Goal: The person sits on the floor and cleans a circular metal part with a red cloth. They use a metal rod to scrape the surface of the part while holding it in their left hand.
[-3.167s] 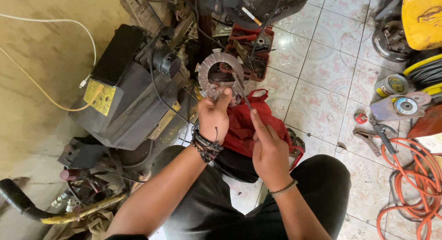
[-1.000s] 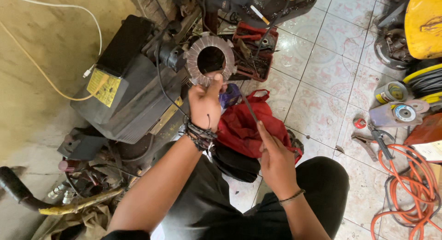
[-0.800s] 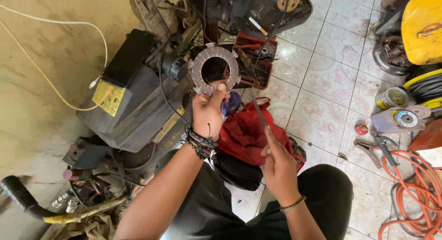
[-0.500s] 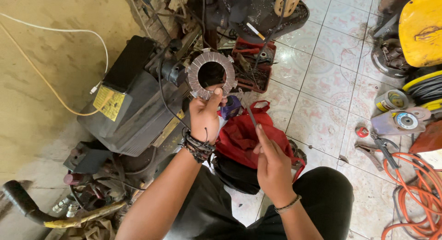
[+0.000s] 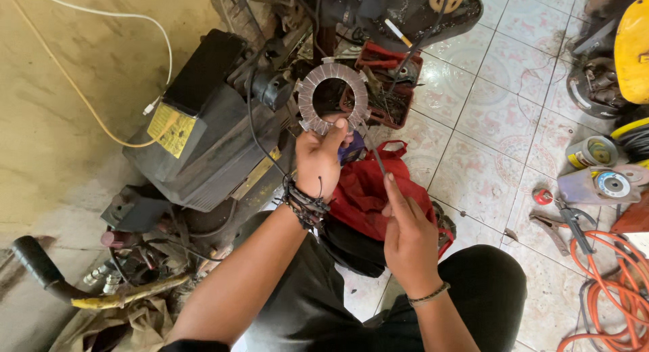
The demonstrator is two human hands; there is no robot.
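Left hand [image 5: 318,164]: I pinch a flat, grey, toothed metal ring [image 5: 333,98].
Right hand [image 5: 407,238]: pinching a thin, probably metal rod [image 5: 374,149].
Label [image 5: 171,130]: yellow rectangle, on the black machine [image 5: 203,132] at left.

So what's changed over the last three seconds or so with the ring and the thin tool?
The right hand drew its thin tool back off the metal ring; 3.2 s ago its tip lay against the ring's lower edge, now it points up just beside it. The left hand lifted the ring slightly. Both grips are unchanged, and the red bag stays put.
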